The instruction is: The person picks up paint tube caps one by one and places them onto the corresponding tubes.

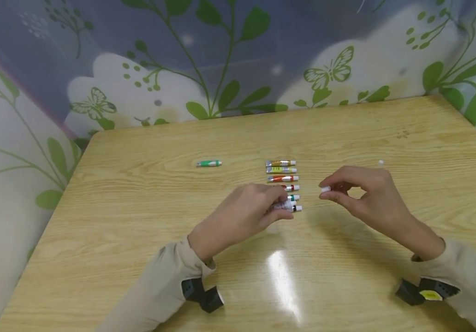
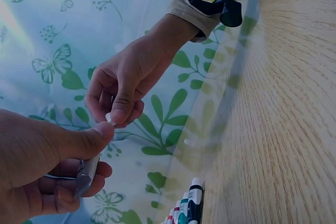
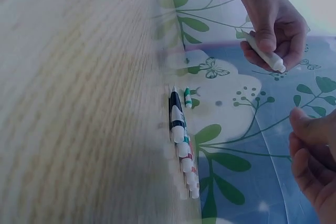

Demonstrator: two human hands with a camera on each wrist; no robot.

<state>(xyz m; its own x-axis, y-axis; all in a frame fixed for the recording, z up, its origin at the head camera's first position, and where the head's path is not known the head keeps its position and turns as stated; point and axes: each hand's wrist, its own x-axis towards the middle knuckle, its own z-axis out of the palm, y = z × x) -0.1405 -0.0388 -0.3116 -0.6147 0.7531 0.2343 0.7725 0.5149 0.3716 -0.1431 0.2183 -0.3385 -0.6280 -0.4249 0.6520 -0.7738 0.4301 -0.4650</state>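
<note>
My left hand (image 1: 244, 214) holds a small white paint tube (image 3: 265, 53) above the table, its thumb laid along the tube. The tube's narrow white tip points toward my right hand (image 1: 368, 191). Between thumb and fingertips, my right hand pinches a small white cap (image 1: 325, 189), apart from the tube in the head view. Beneath and beyond the left hand lies a column of paint tubes with white caps, among them a gold tube (image 1: 280, 163), an orange-red tube (image 1: 282, 178) and a black tube (image 2: 195, 200). The left hand partly covers the nearer ones.
A green paint tube (image 1: 209, 163) lies alone to the left of the column. Beyond the right hand, another small white piece (image 1: 381, 162) rests on the wooden table (image 1: 138, 207). A leaf-patterned cloth (image 1: 238, 60) stands behind the table's far edge.
</note>
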